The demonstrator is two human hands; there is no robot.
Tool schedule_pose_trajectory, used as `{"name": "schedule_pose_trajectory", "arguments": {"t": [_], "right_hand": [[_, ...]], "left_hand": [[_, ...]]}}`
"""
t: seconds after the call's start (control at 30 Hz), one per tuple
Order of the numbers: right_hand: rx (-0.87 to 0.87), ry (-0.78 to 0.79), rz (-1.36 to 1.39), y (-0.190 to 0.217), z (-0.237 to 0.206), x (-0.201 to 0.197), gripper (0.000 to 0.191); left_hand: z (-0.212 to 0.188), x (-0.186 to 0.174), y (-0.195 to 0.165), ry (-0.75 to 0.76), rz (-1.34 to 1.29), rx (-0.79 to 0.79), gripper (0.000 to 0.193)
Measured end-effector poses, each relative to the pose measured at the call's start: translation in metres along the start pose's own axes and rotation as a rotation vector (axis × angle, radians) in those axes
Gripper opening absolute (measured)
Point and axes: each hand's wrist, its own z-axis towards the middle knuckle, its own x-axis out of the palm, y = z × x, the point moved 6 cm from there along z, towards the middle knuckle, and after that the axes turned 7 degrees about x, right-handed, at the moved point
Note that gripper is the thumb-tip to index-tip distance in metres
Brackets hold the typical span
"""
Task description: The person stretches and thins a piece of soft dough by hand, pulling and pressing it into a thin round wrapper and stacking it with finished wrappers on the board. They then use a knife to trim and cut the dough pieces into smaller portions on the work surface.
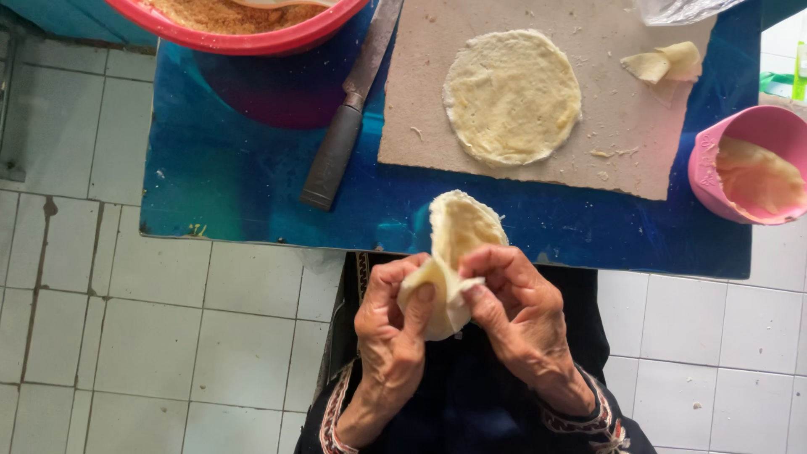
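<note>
1. White floor tiles (168, 336) with dark grout fill the lower part of the head view, and a low blue table (235, 176) spans the upper part above them.
2. Both hands are raised over the person's lap at 6 o'clock, just below the near table edge.
3. Left hand (395, 324): closed on a folded dough sheet (454, 252), thumb pressed flat on its lower part and fingers curled behind it.
4. Right hand (517, 307): also gripping the same sheet, fingertips pinching its right edge just beside the left thumb.
5. Folded dough sheet: pale yellow, held upright between the two hands, its rounded top rising above the fingers toward 12 o'clock and overlapping the table edge in view.
6. A brown board (588, 143) lies on the table at 12 to 1 o'clock; a flat round of dough (513, 97) rests on it.
7. Small folded dough scraps (664, 63) sit near the board's far right corner, at 2 o'clock.
8. A knife (349, 118) with a dark handle lies at 11 o'clock, just left of the board.
9. A red bowl (252, 38) of brown crumbly filling stands at the top left, at 10 to 11 o'clock.
10. A pink cup (710, 164) holding pale paste sits at 3 o'clock at the table's right edge.
11. Dark sleeves with embroidered cuffs (588, 416) cover the wrists.
</note>
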Motion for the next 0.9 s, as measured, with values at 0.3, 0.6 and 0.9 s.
{"name": "schedule_pose_trajectory", "arguments": {"t": [0.3, 0.6, 0.9], "right_hand": [[-0.472, -0.145, -0.48, 0.047, -0.011, 0.005, 0.039], [-0.225, -0.132, -0.305, 0.016, -0.01, -0.006, 0.018], [-0.029, -0.099, -0.004, 0.0, -0.009, -0.011, 0.023]], "left_hand": [[-0.003, 0.016, -0.025, 0.117, 0.15, 0.146, 0.012], [0.004, 0.02, -0.021, 0.135, -0.214, 0.083, 0.038], [0.006, 0.001, 0.002, -0.056, -0.094, -0.127, 0.017]]}}
